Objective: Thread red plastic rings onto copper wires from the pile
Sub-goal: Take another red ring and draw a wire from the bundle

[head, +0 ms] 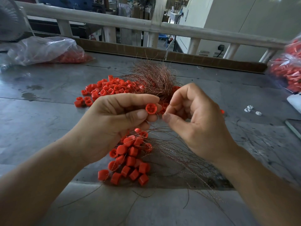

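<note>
Two bags hold red rings (73, 58): left bag (40, 48), right bag (285, 70). Left hand (114, 121) pinches one ring (151, 108) at fingertips; right hand (195, 118) pinches wire (157, 115) beside it.

Grey metal tabletop (48, 124), scuffed, w/ dark stains (30, 95) at left. A brown cardboard strip (203, 60) lines its far edge. Behind it runs a pale, worn railing (91, 18) w/ short posts & one taller upright. Part of a fan grille (9, 18) shows top left. Beyond the rail, at right: a big off-white cabinet (244, 22) w/ a black plug (221, 47) low on its side. Dim workshop clutter farther back. Soft, even light.
</note>
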Available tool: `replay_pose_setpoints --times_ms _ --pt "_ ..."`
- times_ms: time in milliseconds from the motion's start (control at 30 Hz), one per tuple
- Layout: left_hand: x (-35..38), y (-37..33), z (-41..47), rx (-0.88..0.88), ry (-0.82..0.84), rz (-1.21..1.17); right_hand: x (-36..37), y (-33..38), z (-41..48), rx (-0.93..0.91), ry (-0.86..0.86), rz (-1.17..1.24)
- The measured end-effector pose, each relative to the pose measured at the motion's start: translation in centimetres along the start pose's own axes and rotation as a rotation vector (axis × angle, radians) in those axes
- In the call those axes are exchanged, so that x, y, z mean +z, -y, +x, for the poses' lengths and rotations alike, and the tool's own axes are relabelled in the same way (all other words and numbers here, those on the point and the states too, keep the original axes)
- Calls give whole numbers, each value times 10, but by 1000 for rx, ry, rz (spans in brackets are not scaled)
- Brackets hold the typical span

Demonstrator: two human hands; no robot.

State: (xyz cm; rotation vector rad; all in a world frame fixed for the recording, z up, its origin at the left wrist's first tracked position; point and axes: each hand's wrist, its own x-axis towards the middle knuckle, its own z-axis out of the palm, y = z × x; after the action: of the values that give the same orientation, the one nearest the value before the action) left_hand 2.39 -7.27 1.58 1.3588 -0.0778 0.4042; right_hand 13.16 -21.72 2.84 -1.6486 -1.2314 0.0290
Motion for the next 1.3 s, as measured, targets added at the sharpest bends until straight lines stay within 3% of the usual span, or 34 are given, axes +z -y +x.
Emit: replay_pose_setpoints --times_ms 200,433,633,800,933,1067,1300 --pt "-1 1 0 1 108 106 5 -3 -1 41 55 32" --pt "-6 5 0 -24 104 74 -2 -2 1 21 66 -34" --pt "-8 4 0 -42 99 58 -29 -13 16 295 21 -222" --pt "-9 6 0 -65 93 45 -48 -39 20 559 102 -353" --pt "-11 8 1 -90 103 67 -42 -53 23 485 107 -624" --pt "-12 10 1 -102 119 73 -27 -64 28 371 59 -643" --pt "-14 13 3 -127 110 91 -13 -82 33 344 4 -665"
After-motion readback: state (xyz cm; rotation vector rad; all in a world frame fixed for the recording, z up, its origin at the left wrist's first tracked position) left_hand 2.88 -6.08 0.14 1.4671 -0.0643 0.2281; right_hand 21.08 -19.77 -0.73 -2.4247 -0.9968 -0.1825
